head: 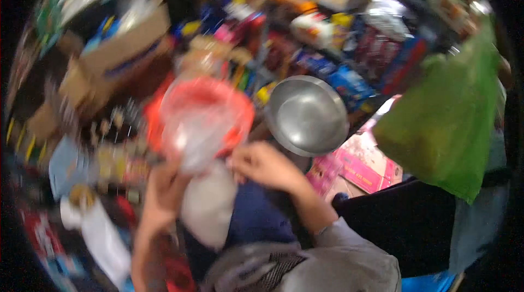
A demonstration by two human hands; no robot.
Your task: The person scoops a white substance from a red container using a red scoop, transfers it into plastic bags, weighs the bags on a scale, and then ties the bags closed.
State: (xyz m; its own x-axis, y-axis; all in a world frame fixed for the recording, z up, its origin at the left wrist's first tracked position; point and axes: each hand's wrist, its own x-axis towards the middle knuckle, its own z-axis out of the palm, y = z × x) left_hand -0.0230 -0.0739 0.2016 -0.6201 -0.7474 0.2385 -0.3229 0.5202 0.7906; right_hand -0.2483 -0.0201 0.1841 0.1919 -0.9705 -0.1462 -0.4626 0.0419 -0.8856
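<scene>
The view is blurred by motion. A plastic bag (211, 206) with pale white contents hangs in front of my lap, between my hands. My left hand (166, 181) grips its upper left side, where clear film shows. At the upper right edge, the curled fingers of my right hand (262, 165) pinch the bag. Just beyond my hands stands a red plastic basin (235, 99); clear plastic (196, 140) covers part of it, and its contents cannot be made out. A shiny steel bowl (309, 116), with nothing visible inside, sits beyond my right hand.
A green plastic bag (442, 120) hangs at the right. Packaged goods (315, 29) crowd the shelves ahead. An open cardboard box (127, 46) stands at the far left. Pink cartons (360, 169) lie low on the right. A white cylindrical object (102, 243) is at the lower left.
</scene>
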